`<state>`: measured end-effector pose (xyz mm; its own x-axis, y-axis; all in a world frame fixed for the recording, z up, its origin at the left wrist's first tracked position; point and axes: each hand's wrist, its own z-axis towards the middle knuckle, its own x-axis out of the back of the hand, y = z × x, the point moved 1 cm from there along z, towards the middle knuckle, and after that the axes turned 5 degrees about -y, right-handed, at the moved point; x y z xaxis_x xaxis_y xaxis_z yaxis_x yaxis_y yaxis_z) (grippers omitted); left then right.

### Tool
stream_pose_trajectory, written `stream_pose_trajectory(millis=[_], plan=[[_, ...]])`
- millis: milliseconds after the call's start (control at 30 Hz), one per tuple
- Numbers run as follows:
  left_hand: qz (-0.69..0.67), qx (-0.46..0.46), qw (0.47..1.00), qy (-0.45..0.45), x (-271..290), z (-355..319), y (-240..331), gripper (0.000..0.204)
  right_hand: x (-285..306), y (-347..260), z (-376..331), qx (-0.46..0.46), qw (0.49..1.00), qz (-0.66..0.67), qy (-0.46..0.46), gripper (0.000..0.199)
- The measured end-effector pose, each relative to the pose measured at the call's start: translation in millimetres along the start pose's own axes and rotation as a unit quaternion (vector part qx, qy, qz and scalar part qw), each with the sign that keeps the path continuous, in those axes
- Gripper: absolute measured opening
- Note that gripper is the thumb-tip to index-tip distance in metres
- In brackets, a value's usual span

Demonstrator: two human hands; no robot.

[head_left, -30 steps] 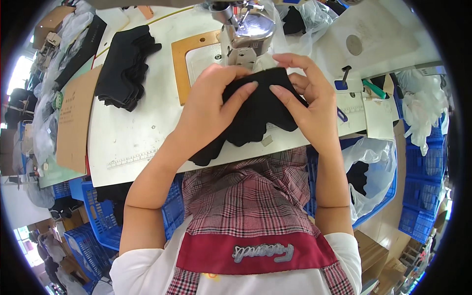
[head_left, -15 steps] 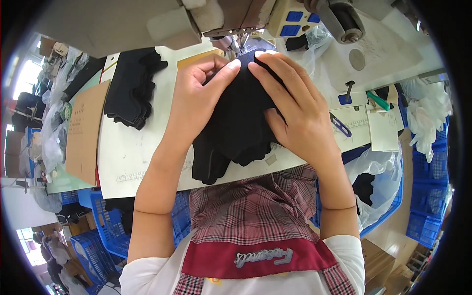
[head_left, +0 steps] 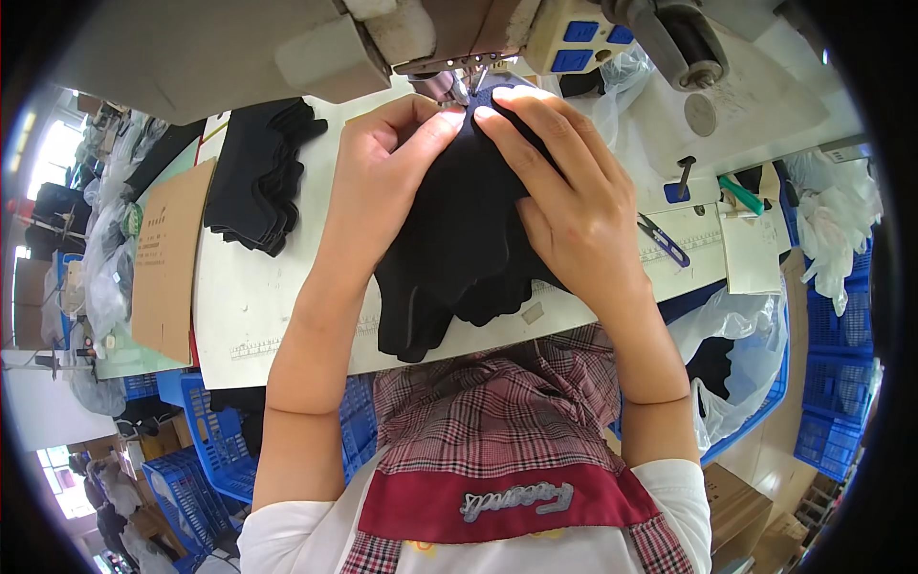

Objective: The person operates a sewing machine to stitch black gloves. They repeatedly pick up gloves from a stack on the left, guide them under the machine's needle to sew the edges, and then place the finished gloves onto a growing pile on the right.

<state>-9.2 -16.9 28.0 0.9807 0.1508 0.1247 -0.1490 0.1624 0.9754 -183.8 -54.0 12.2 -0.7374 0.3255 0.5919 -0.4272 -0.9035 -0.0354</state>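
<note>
The left hand (head_left: 382, 163) pinches the black fabric (head_left: 459, 225) at its far edge; the right hand (head_left: 579, 210) rests spread on it. Seemingly light and floppy, it wants edge support.

The tabletop (head_left: 247, 287) is brightly lit, the lower-left window (head_left: 65, 483) glares, and fisheye distortion bends edges.

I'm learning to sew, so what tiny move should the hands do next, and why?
Perhaps guide the black cloth slightly forward: the left hand and right hand have fingers at its far end, close to the sewing machine.
</note>
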Motion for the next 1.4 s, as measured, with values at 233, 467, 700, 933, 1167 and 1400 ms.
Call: stream_pose_trajectory(millis=[233, 467, 700, 933, 1167, 1400], plan=[[0.032, -0.016, 0.999, -0.004, 3.1, 3.0, -3.3, 0.021, -0.9, -3.1, -1.1, 0.003, 1.000, -0.023, 0.013, 0.039], [0.041, 0.026, 0.995, -0.088, 19.9, 3.0, 1.4, 0.025, -2.1, -3.3, -0.2, 0.006, 0.999, -0.030, 0.021, 0.040], [0.090, 0.024, 0.982, -0.163, 34.1, -3.2, 9.5, 0.039, -1.1, -8.6, -7.0, 0.004, 0.999, -0.030, 0.020, 0.045], [0.059, 0.045, 0.985, -0.158, 32.1, -2.9, 9.1, 0.038, -7.7, -3.2, -4.3, 0.010, 0.998, -0.033, 0.045, 0.044], [0.001, 0.050, 0.995, -0.083, 19.3, -6.3, 3.1, 0.035, -7.5, -1.4, -4.7, 0.002, 0.999, -0.011, 0.039, 0.043], [-0.066, 0.023, 0.997, -0.046, 6.5, -7.1, -4.1, 0.031, -5.2, -4.1, -7.9, 0.011, 0.999, -0.032, 0.041, 0.044]])
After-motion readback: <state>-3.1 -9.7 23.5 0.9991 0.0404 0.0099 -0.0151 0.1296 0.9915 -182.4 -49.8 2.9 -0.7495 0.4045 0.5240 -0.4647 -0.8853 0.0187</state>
